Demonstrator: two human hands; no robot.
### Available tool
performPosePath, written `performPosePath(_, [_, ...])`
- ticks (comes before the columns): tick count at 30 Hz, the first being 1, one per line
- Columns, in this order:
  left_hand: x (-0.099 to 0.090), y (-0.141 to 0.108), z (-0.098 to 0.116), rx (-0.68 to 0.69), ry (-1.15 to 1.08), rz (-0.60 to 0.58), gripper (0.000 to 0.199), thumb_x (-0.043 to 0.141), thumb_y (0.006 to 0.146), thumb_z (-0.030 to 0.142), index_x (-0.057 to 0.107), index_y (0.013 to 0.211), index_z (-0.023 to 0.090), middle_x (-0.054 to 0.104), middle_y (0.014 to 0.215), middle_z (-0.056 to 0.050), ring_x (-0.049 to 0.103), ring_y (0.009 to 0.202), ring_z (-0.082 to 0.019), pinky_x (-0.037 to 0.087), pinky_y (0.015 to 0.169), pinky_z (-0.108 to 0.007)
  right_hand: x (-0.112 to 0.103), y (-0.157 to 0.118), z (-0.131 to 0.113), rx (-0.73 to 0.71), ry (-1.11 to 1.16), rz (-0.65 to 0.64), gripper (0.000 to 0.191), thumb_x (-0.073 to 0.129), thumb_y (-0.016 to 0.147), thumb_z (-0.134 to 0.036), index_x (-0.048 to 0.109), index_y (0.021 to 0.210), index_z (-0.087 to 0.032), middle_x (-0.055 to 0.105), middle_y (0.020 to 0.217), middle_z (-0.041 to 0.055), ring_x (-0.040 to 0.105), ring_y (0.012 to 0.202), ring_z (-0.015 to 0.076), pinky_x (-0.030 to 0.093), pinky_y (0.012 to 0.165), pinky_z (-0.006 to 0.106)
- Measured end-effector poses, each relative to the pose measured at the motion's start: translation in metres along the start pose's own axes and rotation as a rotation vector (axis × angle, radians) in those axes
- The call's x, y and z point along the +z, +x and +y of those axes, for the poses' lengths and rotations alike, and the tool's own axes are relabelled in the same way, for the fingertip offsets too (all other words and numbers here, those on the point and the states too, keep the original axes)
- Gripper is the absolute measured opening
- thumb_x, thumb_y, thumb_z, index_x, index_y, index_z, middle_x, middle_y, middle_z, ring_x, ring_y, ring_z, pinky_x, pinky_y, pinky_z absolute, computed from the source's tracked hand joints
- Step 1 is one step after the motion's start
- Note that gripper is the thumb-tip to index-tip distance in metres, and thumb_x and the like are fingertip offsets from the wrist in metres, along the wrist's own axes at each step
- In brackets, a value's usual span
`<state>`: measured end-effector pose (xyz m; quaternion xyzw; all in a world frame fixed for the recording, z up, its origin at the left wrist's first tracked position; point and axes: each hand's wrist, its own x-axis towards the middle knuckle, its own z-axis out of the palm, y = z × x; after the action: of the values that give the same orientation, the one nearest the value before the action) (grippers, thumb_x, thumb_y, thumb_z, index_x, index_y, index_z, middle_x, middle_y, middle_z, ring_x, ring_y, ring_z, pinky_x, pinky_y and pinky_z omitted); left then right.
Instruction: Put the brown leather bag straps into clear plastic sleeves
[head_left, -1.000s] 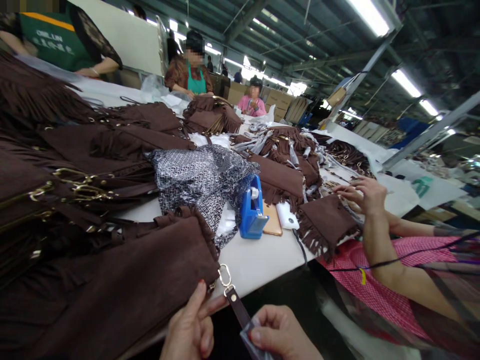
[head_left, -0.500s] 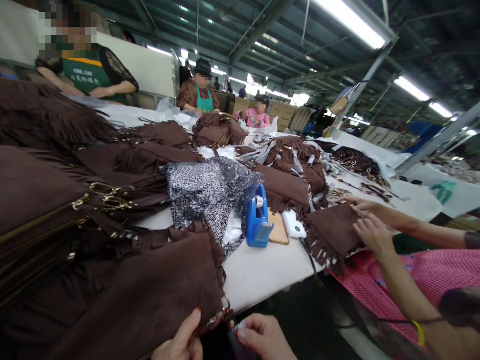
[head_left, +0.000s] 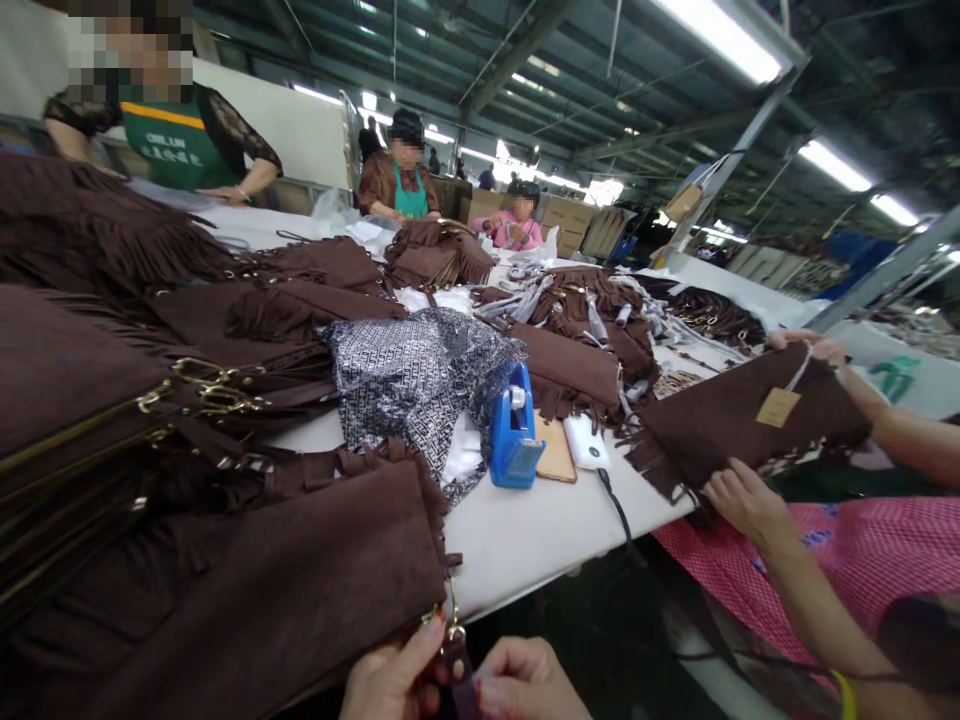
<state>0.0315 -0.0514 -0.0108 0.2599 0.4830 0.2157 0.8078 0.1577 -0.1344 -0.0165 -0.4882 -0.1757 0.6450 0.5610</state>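
A dark brown fringed handbag lies along the near table edge. My left hand is closed at its lower right corner, the thumb pressed on the gold hardware there. Just beside the thumb, a gold snap hook joins a dark brown strap with a round stud. My right hand pinches this strap below the hook, fingers closed. The strap's lower end runs out of view.
Brown fringed bags are heaped at left. A patterned plastic bag, blue tape dispenser, tan phone-like slab and white device with a cable stand mid-table. A co-worker's hands hold a tagged bag at right.
My left hand has moved right and my right hand slightly down, the hook now more upright above the strap. The co-worker at right has lifted and turned their bag, showing its tag.
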Motion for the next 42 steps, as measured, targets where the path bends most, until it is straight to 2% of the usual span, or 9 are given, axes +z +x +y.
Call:
performPosePath(6, [0.012,-0.001,0.008,0.015,-0.006,0.062,0.030,0.076,0.045,0.034,0.065,0.057,0.009,0.060,0.047,-0.006,0.046,0.046,-0.011,0.027,0.046,-0.021,-0.002,0.002,0.004,-0.045,-0.033,0.088,0.034,0.080,0.050,-0.043,0.067,0.057,-0.013,0.058,0.051,-0.0006,0.044,0.046,0.0066,0.030,0.050,0.020])
performPosePath(10, [0.013,-0.002,0.004,-0.022,0.070,0.127,0.028,0.074,0.048,0.031,0.067,0.065,0.010,0.066,0.059,-0.007,0.053,0.057,-0.015,0.034,0.054,-0.024,0.006,-0.001,0.000,-0.124,-0.123,0.225,0.035,0.074,0.057,-0.047,0.067,0.059,-0.013,0.058,0.050,0.0006,0.043,0.045,0.0081,0.029,0.046,0.020])
performPosePath(16, [0.021,-0.006,0.000,-0.059,-0.091,0.055,0.033,0.076,0.044,0.022,0.068,0.075,0.013,0.069,0.074,-0.007,0.060,0.071,-0.022,0.045,0.063,-0.031,0.028,0.009,-0.007,-0.181,-0.017,0.388,0.036,0.076,0.053,-0.046,0.062,0.051,-0.013,0.051,0.043,-0.0015,0.040,0.041,0.0076,0.029,0.043,0.020])
performPosePath(19, [0.023,-0.011,0.008,-0.130,-0.121,0.089,0.023,0.073,0.049,0.017,0.068,0.070,0.012,0.069,0.078,-0.007,0.059,0.071,-0.019,0.047,0.061,-0.029,0.027,0.010,-0.012,-0.193,-0.065,0.310,0.034,0.073,0.059,-0.046,0.065,0.058,-0.012,0.056,0.048,0.0002,0.046,0.045,0.0090,0.035,0.048,0.021])
performPosePath(23, [0.019,-0.011,0.014,-0.209,-0.129,0.012,0.015,0.072,0.053,0.015,0.068,0.066,0.009,0.068,0.070,-0.008,0.058,0.066,-0.016,0.050,0.061,-0.026,0.005,-0.004,-0.010,-0.156,-0.084,0.111,0.039,0.072,0.064,-0.044,0.065,0.092,-0.017,0.067,0.079,0.0042,0.059,0.069,0.0145,0.044,0.066,0.026])
performPosePath(26, [0.017,-0.010,0.013,-0.215,-0.133,-0.014,0.013,0.071,0.056,0.015,0.068,0.067,0.009,0.067,0.068,-0.008,0.059,0.066,-0.016,0.050,0.060,-0.024,-0.009,-0.013,0.001,-0.099,-0.098,0.036,0.045,0.077,0.058,-0.043,0.064,0.093,-0.017,0.067,0.081,0.0051,0.059,0.072,0.0149,0.042,0.066,0.024])
performPosePath(32, [0.022,-0.012,0.015,-0.140,-0.249,0.049,0.024,0.075,0.055,0.022,0.067,0.075,0.012,0.069,0.075,-0.007,0.062,0.069,-0.019,0.051,0.058,-0.028,0.000,-0.009,0.013,-0.105,-0.124,0.168,0.041,0.075,0.056,-0.048,0.063,0.073,-0.013,0.058,0.056,-0.0009,0.045,0.048,0.0076,0.032,0.050,0.020])
performPosePath(38, [0.022,-0.010,0.013,-0.096,-0.274,0.078,0.027,0.070,0.063,0.029,0.066,0.082,0.010,0.070,0.075,-0.010,0.064,0.071,-0.022,0.052,0.060,-0.030,0.005,-0.009,0.005,-0.112,-0.148,0.203,0.040,0.075,0.056,-0.048,0.062,0.069,-0.013,0.054,0.050,-0.0019,0.040,0.045,0.0066,0.027,0.046,0.020])
performPosePath(42, [0.023,-0.009,0.011,-0.038,-0.305,0.096,0.022,0.068,0.065,0.022,0.066,0.083,0.010,0.070,0.085,-0.012,0.064,0.084,-0.025,0.054,0.066,-0.031,-0.004,-0.012,0.003,-0.085,-0.122,0.196,0.039,0.076,0.054,-0.047,0.062,0.067,-0.013,0.055,0.051,-0.0018,0.041,0.045,0.0060,0.027,0.046,0.019])
